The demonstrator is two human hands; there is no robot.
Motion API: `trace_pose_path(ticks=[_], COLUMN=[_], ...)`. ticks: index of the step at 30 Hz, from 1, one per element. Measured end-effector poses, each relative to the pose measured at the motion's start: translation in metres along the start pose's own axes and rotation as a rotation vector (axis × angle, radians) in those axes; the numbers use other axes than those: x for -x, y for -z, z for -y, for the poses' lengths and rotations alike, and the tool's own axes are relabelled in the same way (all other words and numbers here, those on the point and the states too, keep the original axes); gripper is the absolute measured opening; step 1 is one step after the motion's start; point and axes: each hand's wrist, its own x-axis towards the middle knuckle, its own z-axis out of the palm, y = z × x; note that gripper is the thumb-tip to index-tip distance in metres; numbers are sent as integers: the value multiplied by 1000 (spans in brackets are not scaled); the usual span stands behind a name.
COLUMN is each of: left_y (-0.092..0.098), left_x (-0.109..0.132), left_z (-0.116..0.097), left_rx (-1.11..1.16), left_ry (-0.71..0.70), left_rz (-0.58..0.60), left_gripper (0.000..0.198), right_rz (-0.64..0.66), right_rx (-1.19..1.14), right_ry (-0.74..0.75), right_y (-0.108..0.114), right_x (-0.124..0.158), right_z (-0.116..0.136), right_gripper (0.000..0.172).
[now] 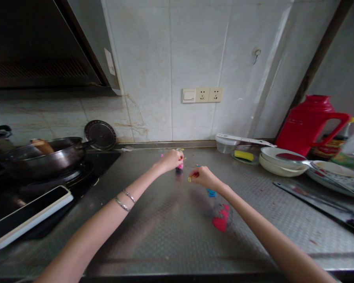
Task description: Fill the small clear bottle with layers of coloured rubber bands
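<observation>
My left hand [171, 160], fingers closed, is at a small pink object with a dark base [179, 167] standing upright on the steel counter; yellow bits show by the fingertips, and the hand hides most of the object. My right hand [205, 177] is pinched on a small yellow loop-shaped piece [189, 179], held just above the counter to the right of the pink object. Below that hand lies a small blue piece with a zigzag outline [211, 193]. Nearer me lies a crumpled grey and red item [221, 221], perhaps a bag, close to my right forearm.
On the left, a metal pan [44, 159] sits on the stove, with a phone-like device [32, 218] at its front. To the right are a plastic tub [225, 145], a yellow sponge [243, 155], stacked bowls [279, 167], a long knife [312, 202] and a red thermos [305, 125].
</observation>
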Motion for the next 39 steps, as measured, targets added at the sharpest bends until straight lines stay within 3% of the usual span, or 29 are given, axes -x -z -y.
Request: trace_pose_path(ticks=[2,6,13,20,24,28,30,34,39], left_y=[22,42,30,26,10,-18,-32,-54,-63], left_x=[-9,-33,-53,-46,-36,-25,-22,-19,-16], left_z=[7,24,36,42,50,51,50,50,51], left_rx=[42,81,72,220,424,612,697,730,754], left_ry=[50,110,101,103,175,198,159,123,154], left_rz=[-80,-64,40,-75,-170,-77,-57,-25,-31], left_gripper=[20,20,22,25,57,76,71,38,23], right_rz=[-121,-262,-289,-248,-227,-214,-197,-163,-133], right_rx=[-68,-156,-209,-417,-530,-516,-503,-384,-168], right_ry=[-51,-105,-218,-250,-226,-202,-174,-135,-70], right_y=[15,36,26,21,26,29,30,32,37], right_x=[-18,-58,-101,-108,-106,-109,-112,-118,-118], right_z=[-6,-16,-23,-23,-13,-6,-4,0,10], right_gripper=[20,22,23,24,23,20,19,20,23])
